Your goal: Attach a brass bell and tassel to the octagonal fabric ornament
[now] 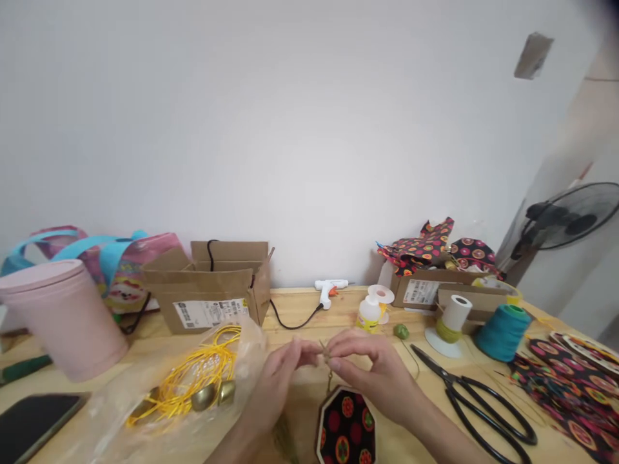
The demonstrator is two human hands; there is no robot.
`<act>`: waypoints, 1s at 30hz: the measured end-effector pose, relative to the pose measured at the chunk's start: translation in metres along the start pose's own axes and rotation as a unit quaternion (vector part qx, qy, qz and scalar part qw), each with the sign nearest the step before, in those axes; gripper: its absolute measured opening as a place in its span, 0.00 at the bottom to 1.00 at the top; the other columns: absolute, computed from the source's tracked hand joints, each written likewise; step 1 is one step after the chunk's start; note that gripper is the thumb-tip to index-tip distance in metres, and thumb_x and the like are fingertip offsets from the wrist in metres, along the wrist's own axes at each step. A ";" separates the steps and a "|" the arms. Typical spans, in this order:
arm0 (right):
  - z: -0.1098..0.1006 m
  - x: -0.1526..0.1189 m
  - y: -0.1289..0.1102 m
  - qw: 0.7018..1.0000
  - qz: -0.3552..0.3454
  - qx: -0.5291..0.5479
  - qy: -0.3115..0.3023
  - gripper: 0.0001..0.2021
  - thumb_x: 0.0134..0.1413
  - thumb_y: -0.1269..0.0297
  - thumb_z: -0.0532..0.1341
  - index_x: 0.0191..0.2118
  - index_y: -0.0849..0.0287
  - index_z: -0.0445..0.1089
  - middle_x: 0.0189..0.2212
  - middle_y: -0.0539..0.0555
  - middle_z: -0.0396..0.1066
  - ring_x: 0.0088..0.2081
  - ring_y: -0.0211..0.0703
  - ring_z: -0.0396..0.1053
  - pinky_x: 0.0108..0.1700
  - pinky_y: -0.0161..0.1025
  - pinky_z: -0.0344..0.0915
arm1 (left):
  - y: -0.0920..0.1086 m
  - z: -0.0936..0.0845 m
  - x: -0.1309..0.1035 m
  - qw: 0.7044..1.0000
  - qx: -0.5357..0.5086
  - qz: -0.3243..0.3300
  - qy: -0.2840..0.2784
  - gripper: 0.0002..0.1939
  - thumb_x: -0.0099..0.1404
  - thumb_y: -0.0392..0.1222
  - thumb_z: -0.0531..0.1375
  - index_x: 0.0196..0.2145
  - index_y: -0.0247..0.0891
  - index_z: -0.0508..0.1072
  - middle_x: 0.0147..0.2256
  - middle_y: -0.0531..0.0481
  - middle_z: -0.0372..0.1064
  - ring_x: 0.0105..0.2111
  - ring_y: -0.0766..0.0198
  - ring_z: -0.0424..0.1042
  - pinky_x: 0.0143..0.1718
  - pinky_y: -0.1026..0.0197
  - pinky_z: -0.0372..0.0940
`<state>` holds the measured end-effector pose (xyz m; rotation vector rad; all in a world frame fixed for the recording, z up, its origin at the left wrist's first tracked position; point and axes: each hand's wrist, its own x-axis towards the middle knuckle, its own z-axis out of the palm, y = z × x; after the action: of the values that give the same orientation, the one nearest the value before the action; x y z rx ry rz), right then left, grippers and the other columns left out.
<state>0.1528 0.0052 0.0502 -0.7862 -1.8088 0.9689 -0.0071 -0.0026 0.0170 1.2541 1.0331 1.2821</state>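
Observation:
In the lower middle of the head view, my left hand (pixel 276 379) and my right hand (pixel 376 368) meet fingertip to fingertip. Both pinch a thin olive cord (pixel 327 352), which shows as a small knot or loop between them. Below the fingers, the cord runs down to an octagonal ornament (pixel 345 424) with black flowered fabric and a pale rim. A dull olive tassel-like bundle (pixel 285 439), partly hidden by my left wrist, lies to the ornament's left.
Black scissors (pixel 476 403) lie right of my right arm, near a teal thread cone (pixel 503 332) and patterned fabric pieces (pixel 575 393). Left are a plastic bag (pixel 113 412) with yellow cords and brass bells, and a pink bin (pixel 68 322). Behind stand a glue gun (pixel 329 291) and glue bottle (pixel 369 314).

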 end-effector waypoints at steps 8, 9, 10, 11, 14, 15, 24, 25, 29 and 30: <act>-0.010 0.007 -0.003 1.000 0.014 -0.008 0.009 0.05 0.45 0.64 0.60 0.24 0.54 0.73 0.32 0.53 0.67 0.37 0.44 0.65 0.40 0.41 0.62 | 0.003 0.027 -0.010 0.978 -0.169 -0.021 -0.118 0.13 0.53 0.46 0.59 0.33 0.36 0.75 0.30 0.45 0.74 0.33 0.58 0.70 0.38 0.59 0.61; -0.009 0.006 0.001 0.999 0.031 0.016 0.020 0.05 0.44 0.63 0.60 0.24 0.54 0.73 0.32 0.53 0.67 0.36 0.44 0.65 0.38 0.40 0.63 | 0.002 0.028 -0.010 0.978 -0.176 -0.041 -0.104 0.12 0.52 0.46 0.59 0.31 0.36 0.75 0.28 0.46 0.74 0.32 0.59 0.71 0.37 0.60 0.62; -0.007 0.004 0.005 0.997 0.048 0.040 0.034 0.05 0.44 0.62 0.60 0.23 0.55 0.72 0.32 0.53 0.67 0.36 0.45 0.65 0.37 0.40 0.64 | 0.001 0.028 -0.010 0.977 -0.181 -0.063 -0.091 0.11 0.51 0.46 0.61 0.29 0.36 0.76 0.28 0.46 0.74 0.30 0.60 0.71 0.35 0.61 0.62; -0.006 0.002 0.009 0.995 0.062 0.063 0.049 0.05 0.44 0.62 0.61 0.23 0.55 0.72 0.32 0.54 0.67 0.36 0.45 0.65 0.37 0.40 0.64 | 0.000 0.028 -0.011 0.976 -0.184 -0.084 -0.080 0.11 0.49 0.46 0.61 0.27 0.36 0.76 0.27 0.47 0.74 0.29 0.61 0.71 0.33 0.62 0.62; -0.004 -0.005 0.020 0.986 0.079 0.109 0.094 0.04 0.43 0.62 0.61 0.24 0.54 0.72 0.32 0.54 0.68 0.39 0.45 0.64 0.41 0.40 0.62 | -0.003 0.029 -0.013 0.970 -0.189 -0.131 -0.083 0.13 0.47 0.48 0.63 0.27 0.36 0.76 0.25 0.46 0.74 0.27 0.61 0.71 0.31 0.63 0.62; -0.005 -0.007 0.023 0.983 0.081 0.121 0.109 0.04 0.43 0.62 0.62 0.25 0.54 0.73 0.32 0.54 0.69 0.39 0.45 0.64 0.43 0.40 0.61 | -0.005 0.030 -0.013 0.966 -0.196 -0.138 -0.095 0.14 0.46 0.49 0.63 0.27 0.35 0.76 0.25 0.46 0.74 0.27 0.61 0.71 0.31 0.63 0.62; 0.002 -0.012 0.030 0.965 0.160 0.158 0.138 0.06 0.39 0.61 0.64 0.23 0.57 0.72 0.27 0.52 0.70 0.33 0.41 0.65 0.38 0.36 0.61 | -0.016 0.037 -0.017 0.933 -0.240 -0.203 -0.177 0.21 0.49 0.55 0.59 0.30 0.33 0.75 0.27 0.43 0.73 0.27 0.59 0.72 0.32 0.60 0.63; 0.004 -0.011 0.030 0.964 0.171 0.162 0.124 0.06 0.39 0.61 0.64 0.22 0.58 0.72 0.26 0.52 0.70 0.30 0.39 0.65 0.34 0.35 0.61 | -0.017 0.036 -0.016 0.939 -0.228 -0.196 -0.167 0.22 0.49 0.56 0.58 0.31 0.33 0.75 0.27 0.43 0.73 0.27 0.58 0.72 0.32 0.59 0.63; 0.008 -0.010 0.034 0.963 0.175 0.185 0.093 0.09 0.39 0.59 0.64 0.22 0.60 0.71 0.21 0.51 0.69 0.27 0.38 0.64 0.32 0.34 0.60 | -0.016 0.026 -0.009 0.974 -0.183 -0.120 -0.063 0.24 0.51 0.56 0.56 0.36 0.34 0.73 0.32 0.42 0.73 0.35 0.55 0.70 0.37 0.56 0.62; 0.008 -0.009 0.036 0.964 0.167 0.188 0.086 0.09 0.39 0.60 0.64 0.21 0.61 0.71 0.21 0.51 0.69 0.27 0.38 0.64 0.33 0.33 0.60 | -0.015 0.023 -0.007 0.980 -0.166 -0.106 -0.031 0.23 0.52 0.55 0.56 0.38 0.34 0.73 0.35 0.42 0.72 0.38 0.55 0.69 0.39 0.56 0.62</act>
<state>0.1526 0.0127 0.0127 -0.9158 -1.3088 1.3686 0.0163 -0.0100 0.0032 0.8994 0.8412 1.1843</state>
